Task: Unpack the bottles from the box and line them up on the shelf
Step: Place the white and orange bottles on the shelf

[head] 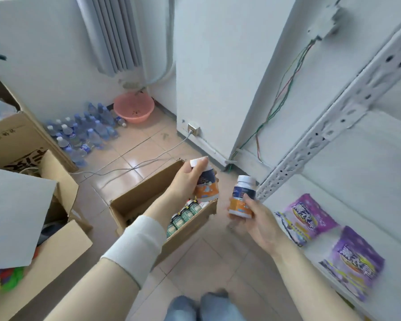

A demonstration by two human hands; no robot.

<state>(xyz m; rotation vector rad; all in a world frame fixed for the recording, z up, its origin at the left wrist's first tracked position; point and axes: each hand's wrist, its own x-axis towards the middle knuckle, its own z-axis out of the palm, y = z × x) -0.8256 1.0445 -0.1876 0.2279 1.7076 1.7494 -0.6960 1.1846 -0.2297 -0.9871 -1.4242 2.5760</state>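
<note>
An open cardboard box (137,200) sits on the tiled floor in the middle, with a row of small green-labelled bottles (183,216) along its right inner side. My left hand (186,181) grips a white-capped bottle with a navy and orange label (207,185) above the box's far right corner. My right hand (256,218) holds a second bottle of the same kind (241,198), lifted between the box and the white metal shelf (357,181) on the right.
Two purple packets (308,217) lie on the low shelf board. Larger cardboard boxes (56,249) stand at the left. Several water bottles (83,133) and a pink basin (134,110) stand by the far wall. A cable (134,166) crosses the floor behind the box.
</note>
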